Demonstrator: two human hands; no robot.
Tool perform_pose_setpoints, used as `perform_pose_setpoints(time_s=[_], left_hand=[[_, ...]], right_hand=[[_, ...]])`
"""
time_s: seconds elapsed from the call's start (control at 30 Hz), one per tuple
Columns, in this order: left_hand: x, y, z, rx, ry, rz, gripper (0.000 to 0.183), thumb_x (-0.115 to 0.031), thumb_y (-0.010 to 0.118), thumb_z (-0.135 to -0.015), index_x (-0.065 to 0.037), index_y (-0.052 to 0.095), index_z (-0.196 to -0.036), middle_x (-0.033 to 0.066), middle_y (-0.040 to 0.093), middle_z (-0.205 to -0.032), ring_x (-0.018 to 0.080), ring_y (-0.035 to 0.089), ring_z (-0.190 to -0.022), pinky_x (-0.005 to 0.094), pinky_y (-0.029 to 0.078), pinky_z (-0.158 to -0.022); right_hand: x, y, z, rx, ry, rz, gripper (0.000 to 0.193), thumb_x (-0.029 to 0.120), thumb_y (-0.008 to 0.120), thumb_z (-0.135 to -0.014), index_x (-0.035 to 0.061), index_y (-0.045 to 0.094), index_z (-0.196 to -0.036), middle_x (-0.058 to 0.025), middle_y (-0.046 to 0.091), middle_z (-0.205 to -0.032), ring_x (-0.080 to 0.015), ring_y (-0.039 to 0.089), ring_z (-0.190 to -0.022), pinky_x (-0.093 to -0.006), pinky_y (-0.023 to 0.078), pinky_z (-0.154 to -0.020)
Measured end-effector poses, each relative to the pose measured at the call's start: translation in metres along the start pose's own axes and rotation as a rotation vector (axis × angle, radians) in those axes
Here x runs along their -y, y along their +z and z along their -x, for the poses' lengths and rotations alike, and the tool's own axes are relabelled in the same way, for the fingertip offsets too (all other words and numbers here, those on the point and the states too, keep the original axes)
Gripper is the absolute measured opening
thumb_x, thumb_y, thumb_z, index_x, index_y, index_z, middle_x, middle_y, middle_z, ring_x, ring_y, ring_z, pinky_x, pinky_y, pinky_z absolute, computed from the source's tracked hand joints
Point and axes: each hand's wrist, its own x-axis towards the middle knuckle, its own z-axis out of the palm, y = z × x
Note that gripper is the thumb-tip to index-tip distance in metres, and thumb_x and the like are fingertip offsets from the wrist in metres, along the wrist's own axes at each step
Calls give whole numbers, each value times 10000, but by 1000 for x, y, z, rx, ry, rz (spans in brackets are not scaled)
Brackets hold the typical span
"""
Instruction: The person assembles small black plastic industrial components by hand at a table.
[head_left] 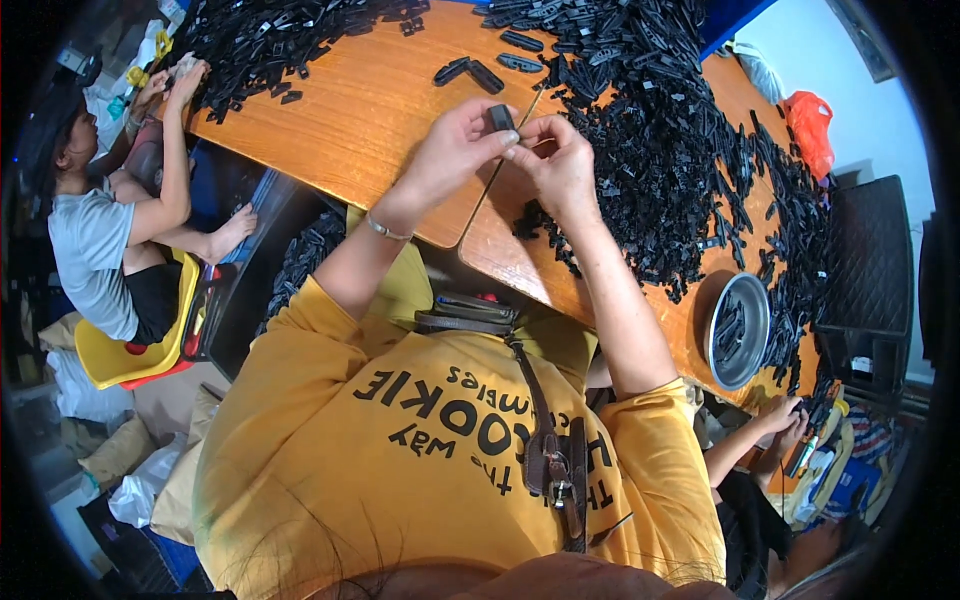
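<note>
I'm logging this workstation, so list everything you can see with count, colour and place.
held part: one, black, at the left hand's fingers
loose parts: too many to count, black, heaped across the tabletops
tabletops: at least two, orange-brown, meeting at a seam
bowl: one, silver, right near edge
bag: one, orange-red, far right
quilted panel: one, black, right
chair: one, yellow, left
co-workers: two, left and lower right
background clutter: uncounted, mixed, around the edges
left hand: one, bare, centre
right hand: one, bare, beside it

Tabletop (350, 110) brightly lit, soft sheen; metal bowl (762, 345) glinting; edges fisheye-bent, corners black.
</note>
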Motion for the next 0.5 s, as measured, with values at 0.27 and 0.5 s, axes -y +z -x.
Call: perform_pose_setpoints(time_s=[0.27,0.5], left_hand=[[-6,-64,66,52,-256,-113,233,-72,659,-1014,-22,641,-1240,-5,698,-1039,74,638,-925,232,529,-813],[-103,-140,142,73,-395,-979,309,-39,748,-931,11,684,-1230,65,740,-1149,118,665,-990,284,550,-880]], right_hand=[[7,51,41,363,71,102,376,353,892,-821,60,658,-825,-104,696,-731,-250,680,-679,-389,540,-657],[-7,-24,15,157,-209,612,148,226,814,-867,113,783,-959,-131,750,-952,-316,737,-853,-412,589,-757]])
